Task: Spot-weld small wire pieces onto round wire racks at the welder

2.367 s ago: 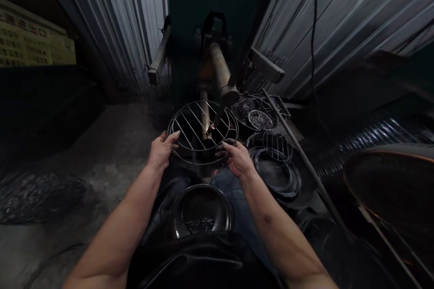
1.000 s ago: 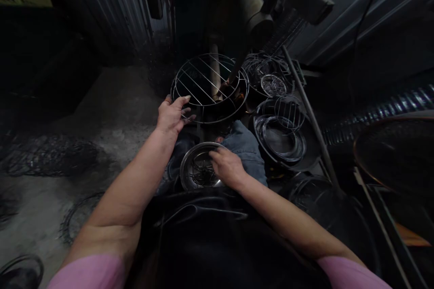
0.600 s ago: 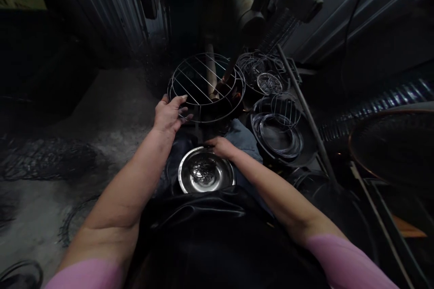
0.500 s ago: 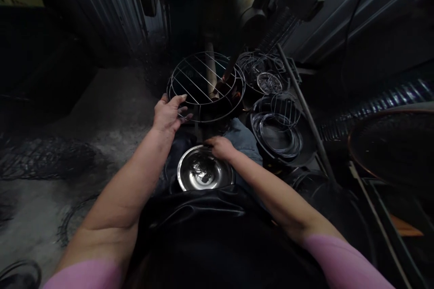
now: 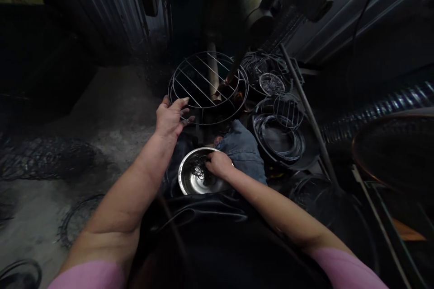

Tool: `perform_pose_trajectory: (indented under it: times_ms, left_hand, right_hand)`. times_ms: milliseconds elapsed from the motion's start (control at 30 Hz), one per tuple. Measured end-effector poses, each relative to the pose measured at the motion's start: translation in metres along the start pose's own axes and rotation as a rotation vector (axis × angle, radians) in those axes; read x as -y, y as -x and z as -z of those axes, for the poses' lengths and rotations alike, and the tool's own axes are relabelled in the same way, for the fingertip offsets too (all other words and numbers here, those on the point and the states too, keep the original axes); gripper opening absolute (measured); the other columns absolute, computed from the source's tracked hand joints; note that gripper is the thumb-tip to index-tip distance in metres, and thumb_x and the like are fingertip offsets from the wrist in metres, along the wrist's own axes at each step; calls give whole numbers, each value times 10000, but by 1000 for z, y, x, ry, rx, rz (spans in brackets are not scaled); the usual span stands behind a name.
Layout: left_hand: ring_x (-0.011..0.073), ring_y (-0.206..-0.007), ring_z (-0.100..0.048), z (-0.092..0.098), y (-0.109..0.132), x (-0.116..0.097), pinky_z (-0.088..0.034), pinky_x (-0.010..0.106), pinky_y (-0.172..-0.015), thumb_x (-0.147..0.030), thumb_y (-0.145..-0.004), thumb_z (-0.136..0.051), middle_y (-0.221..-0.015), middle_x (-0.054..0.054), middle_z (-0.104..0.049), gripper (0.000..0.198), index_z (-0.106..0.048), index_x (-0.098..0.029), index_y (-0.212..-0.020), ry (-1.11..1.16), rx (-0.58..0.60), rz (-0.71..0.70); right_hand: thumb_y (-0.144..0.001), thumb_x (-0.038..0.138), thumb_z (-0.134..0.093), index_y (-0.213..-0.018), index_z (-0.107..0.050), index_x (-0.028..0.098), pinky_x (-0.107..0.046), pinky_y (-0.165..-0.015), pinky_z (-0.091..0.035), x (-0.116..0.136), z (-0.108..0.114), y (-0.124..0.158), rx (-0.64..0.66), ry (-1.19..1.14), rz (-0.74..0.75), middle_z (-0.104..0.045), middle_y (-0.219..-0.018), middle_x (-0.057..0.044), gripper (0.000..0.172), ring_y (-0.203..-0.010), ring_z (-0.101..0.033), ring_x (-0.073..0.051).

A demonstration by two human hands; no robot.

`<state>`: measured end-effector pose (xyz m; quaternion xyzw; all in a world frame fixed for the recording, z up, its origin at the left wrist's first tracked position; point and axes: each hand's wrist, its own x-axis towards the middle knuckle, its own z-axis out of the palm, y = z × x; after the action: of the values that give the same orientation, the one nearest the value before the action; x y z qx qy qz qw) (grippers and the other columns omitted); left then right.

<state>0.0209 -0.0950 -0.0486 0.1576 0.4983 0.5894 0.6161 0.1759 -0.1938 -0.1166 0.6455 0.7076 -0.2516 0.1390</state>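
Observation:
A round wire rack (image 5: 200, 82) with parallel rods and two rings is held up by my left hand (image 5: 170, 116), which is closed on its near left edge. In my lap rests a shiny metal bowl (image 5: 203, 187) with small dark wire pieces (image 5: 196, 168) in it. My right hand (image 5: 219, 164) reaches over the bowl's right rim. Its fingers are bent together beside the wire pieces, and their tips are partly hidden. Behind the rack, a machine's pale rod (image 5: 213, 72) and a dark arm with a copper-coloured tip (image 5: 226, 82) come close together.
Right of my knee, a coil of wire (image 5: 280, 137) lies in a dark pan, with a small grid on it. Further back are tangled wire parts (image 5: 271, 83). A long metal bar (image 5: 307, 113) slants past them. Wire mesh (image 5: 50, 158) lies on the floor at left.
My right hand has moved from the bowl's far rim down into the bowl, near the wire pieces. My left hand still holds the rack in nearly the same place.

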Motion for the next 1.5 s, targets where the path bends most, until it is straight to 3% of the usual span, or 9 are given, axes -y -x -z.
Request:
perform_pose_trajectory:
  times_ms: [167, 333, 533, 667, 800, 1067, 1367, 1433, 1500]
  left_hand:
    - [152, -722, -574, 1, 0, -1, -540, 428, -744, -163, -585, -752, -814, -27, -567, 680, -465, -291, -1187, 9, -5, 12]
    - [161, -734, -574, 3, 0, -1, -537, 438, -726, -174, -560, -764, -814, -23, -565, 618, -497, -267, -1109, 22, 1, 8]
    - [163, -731, -579, 4, 2, -2, -536, 426, -715, -172, -552, -764, -819, -18, -579, 545, -512, -253, -1028, 19, 6, 2]
    - [163, -735, -581, 3, 0, -1, -541, 439, -714, -182, -547, -776, -835, -18, -576, 515, -505, -251, -979, 33, 13, -4]
    - [158, -731, -586, 1, 0, 1, -547, 430, -704, -179, -545, -777, -862, -15, -574, 465, -493, -243, -908, 33, 3, 2]
    - [161, -728, -586, -1, -1, 4, -550, 441, -701, -206, -522, -795, -846, -16, -558, 466, -472, -232, -856, 12, 27, -18]
    - [148, -712, -583, 0, 3, 3, -547, 425, -696, -193, -523, -786, -834, -20, -554, 454, -495, -225, -870, 35, 36, -17]
    - [139, -696, -581, 0, 4, 0, -548, 418, -693, -182, -521, -786, -829, -24, -558, 459, -497, -225, -875, 36, 38, -19]
    - [135, -686, -580, 0, 4, -3, -550, 410, -688, -171, -513, -789, -815, -30, -559, 468, -490, -223, -868, 39, 31, -25]
  right_hand:
    - [-779, 216, -586, -994, -740, 89, -336, -806, -521, 9, -12, -6, 52, 10, -45, -731, -1001, -193, 294, -965, -690, -299]
    - [-780, 174, -587, -1000, -735, 80, -368, -860, -505, 12, -19, -7, 60, -53, -64, -720, -1029, -212, 282, -1009, -674, -317]
    - [-736, 134, -645, -960, -758, 191, -286, -906, -483, -4, -6, -4, 79, -371, -27, -734, -1062, -75, 257, -1061, -649, -237]
    - [-728, 81, -628, -978, -745, 165, -220, -705, -532, -13, -1, -4, 130, -695, -68, -746, -861, -20, 289, -795, -690, -161]
    - [-746, 100, -619, -955, -732, 136, -200, -472, -482, -14, -2, -1, 175, -979, -145, -658, -571, 19, 241, -481, -601, -119]
    - [-692, 90, -665, -804, -663, 137, -155, -306, -317, -19, -10, 2, 226, -1286, -237, -578, -411, 26, 121, -349, -557, -136]
    - [-667, 96, -643, -845, -655, 132, -197, -417, -453, -18, -2, 8, 116, -1437, -214, -643, -567, 8, 182, -476, -625, -138]
    - [-665, 169, -676, -851, -686, 138, -227, -465, -481, -32, 8, 13, -24, -1401, -135, -666, -622, -9, 189, -518, -628, -146]
    - [-682, 284, -688, -887, -717, 158, -263, -544, -512, -54, 21, 18, -310, -1273, -36, -701, -733, -34, 243, -602, -643, -166]
